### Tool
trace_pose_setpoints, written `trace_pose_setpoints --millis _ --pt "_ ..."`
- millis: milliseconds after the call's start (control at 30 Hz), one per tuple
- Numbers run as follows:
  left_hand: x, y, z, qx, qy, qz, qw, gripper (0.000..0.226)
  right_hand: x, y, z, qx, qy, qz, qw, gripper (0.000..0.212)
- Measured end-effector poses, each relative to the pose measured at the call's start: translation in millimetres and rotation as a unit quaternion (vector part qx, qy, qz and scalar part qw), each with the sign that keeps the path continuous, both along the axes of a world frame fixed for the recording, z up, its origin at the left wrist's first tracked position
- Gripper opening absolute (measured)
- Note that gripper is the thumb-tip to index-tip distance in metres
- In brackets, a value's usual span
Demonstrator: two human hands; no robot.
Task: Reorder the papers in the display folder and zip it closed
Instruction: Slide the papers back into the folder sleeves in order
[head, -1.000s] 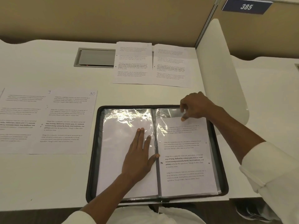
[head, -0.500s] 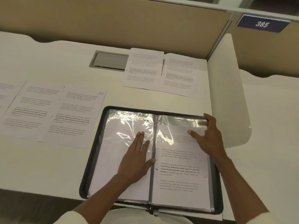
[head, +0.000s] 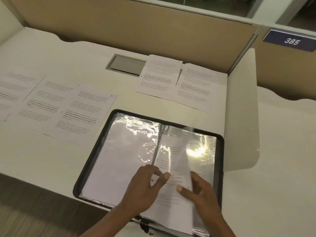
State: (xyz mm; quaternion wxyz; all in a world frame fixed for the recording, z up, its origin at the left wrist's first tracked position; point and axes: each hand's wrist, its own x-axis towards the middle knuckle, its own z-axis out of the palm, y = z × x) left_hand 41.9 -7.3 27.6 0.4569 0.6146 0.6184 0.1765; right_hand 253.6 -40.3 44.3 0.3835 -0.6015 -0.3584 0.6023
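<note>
The black zip display folder [head: 95,151] lies open on the white desk, its clear sleeves glaring under the light. A sleeve holding a printed page [head: 177,168] stands raised from the right half, near the spine. My right hand [head: 200,192] grips this sleeve low down, thumb on the printed face and fingers behind it. My left hand [head: 145,183] is curled at the spine, its thumb and fingers pinching the sleeve's inner edge. The left half shows a blank white sheet [head: 123,159] in its sleeve.
Overlapping printed sheets, one marked 10 [head: 85,115], lie left of the folder. Two more printed sheets [head: 159,76] lie at the back beside a grey cable hatch [head: 128,64]. A white side divider [head: 242,108] stands at the right. The desk's front edge runs under the folder.
My right hand came down from the folder's top right corner to the lower page and raised the sleeve. My left hand left the left page, where it lay flat, and curled at the spine.
</note>
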Motion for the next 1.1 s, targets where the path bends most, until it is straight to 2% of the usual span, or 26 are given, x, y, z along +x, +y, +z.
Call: trace_pose_setpoints --millis 100,167,233,400,500,633,733,800,933,1100 --pt "0 -3 36 -0.077 -0.062 0.080 0.992 0.082 -22 8 15 0.044 0.048 0.112 0.992 0.057" --pt "-8 2 59 -0.107 -0.056 0.108 0.987 0.088 -35 15 18 0.061 0.039 0.163 0.984 0.062" --pt "-21 6 79 -0.130 -0.023 0.111 0.985 0.076 -48 21 17 0.084 0.016 0.212 0.973 0.065" --pt "-70 14 84 -0.152 0.023 0.180 0.972 0.023 -82 30 5 0.135 -0.072 0.343 0.927 0.072" --pt "-101 18 70 -0.149 0.084 0.225 0.959 0.023 -99 35 -1 0.135 -0.098 0.386 0.907 0.075" --pt "-130 28 47 -0.125 0.186 0.230 0.947 0.016 -113 44 -19 0.142 -0.189 0.417 0.878 0.082" --pt "-149 36 20 -0.131 0.251 0.202 0.938 0.031 -117 54 -40 0.157 -0.271 0.432 0.846 0.084" --pt "-157 41 4 -0.146 0.270 0.183 0.934 0.032 -117 60 -52 0.153 -0.309 0.431 0.834 0.084" --pt "-160 51 -8 -0.159 0.349 0.106 0.917 0.049 -121 67 -70 0.157 -0.342 0.374 0.848 0.069" --pt "-162 67 -3 -0.161 0.416 -0.010 0.895 0.048 -137 79 -77 0.151 -0.370 0.272 0.875 0.038"
